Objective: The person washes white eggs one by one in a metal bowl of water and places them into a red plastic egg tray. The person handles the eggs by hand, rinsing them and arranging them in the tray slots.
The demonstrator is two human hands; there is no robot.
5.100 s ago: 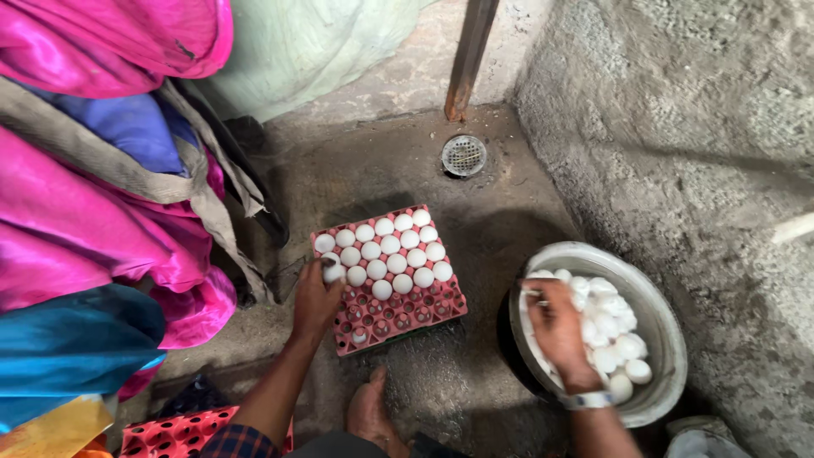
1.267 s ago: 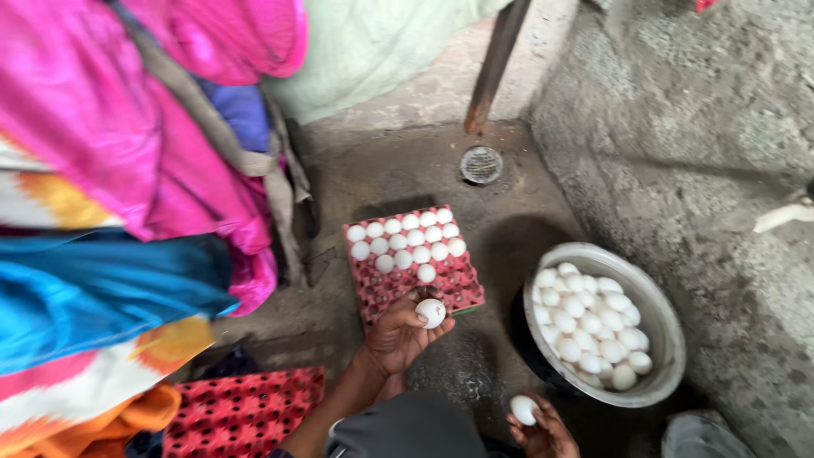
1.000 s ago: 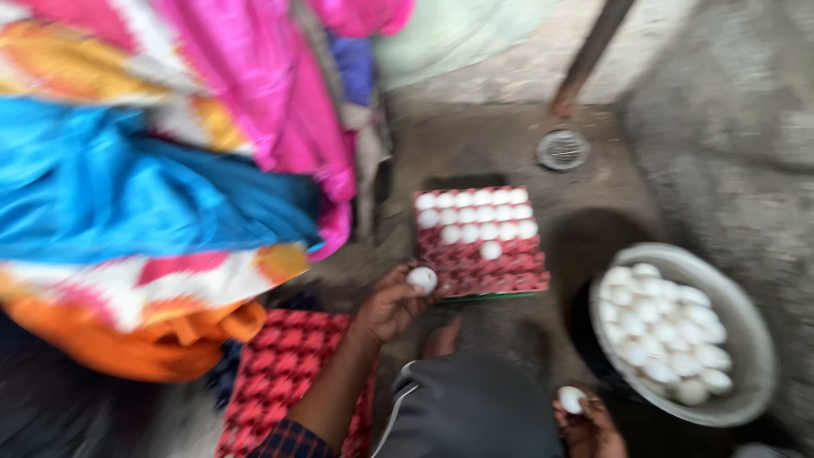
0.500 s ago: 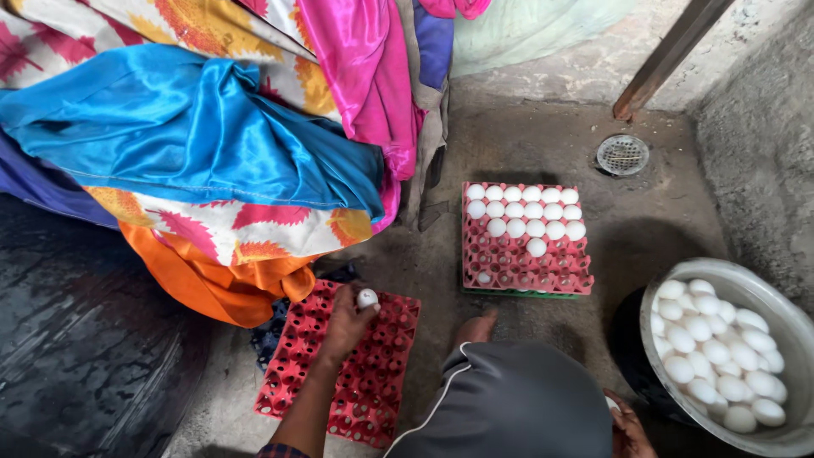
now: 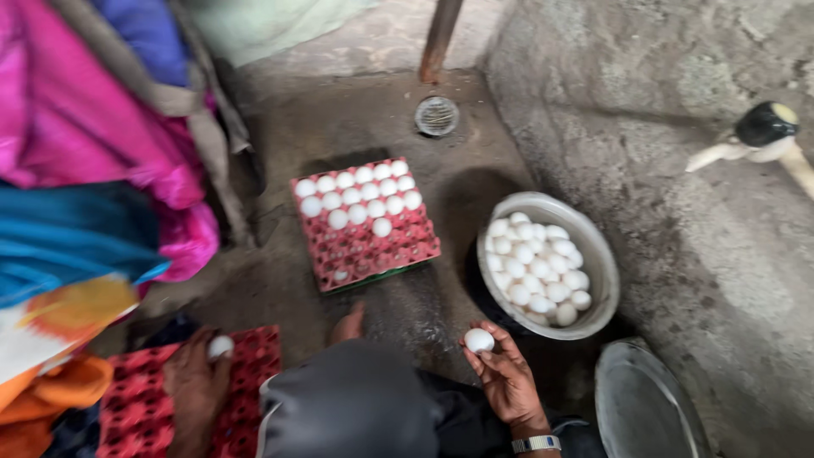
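Left hand point(image 5: 197, 383): I see it gripping a white egg point(image 5: 220, 346) over the near red tray point(image 5: 140, 403).
Right hand point(image 5: 506, 375): pinching a second egg point(image 5: 478, 340) beside the metal bowl point(image 5: 599, 263) of eggs.
Far tray point(image 5: 366, 242): partly filled, on the floor.

Left hand point(image 5: 197, 383): holds one white egg point(image 5: 220, 346) over an empty red moulded egg tray point(image 5: 136, 407). Right hand point(image 5: 507, 373): holds a second white egg point(image 5: 479, 340) in its fingertips, beside a round metal bowl point(image 5: 593, 254) of eggs. Partly filled red egg tray point(image 5: 373, 246) on the concrete floor point(image 5: 356, 119).
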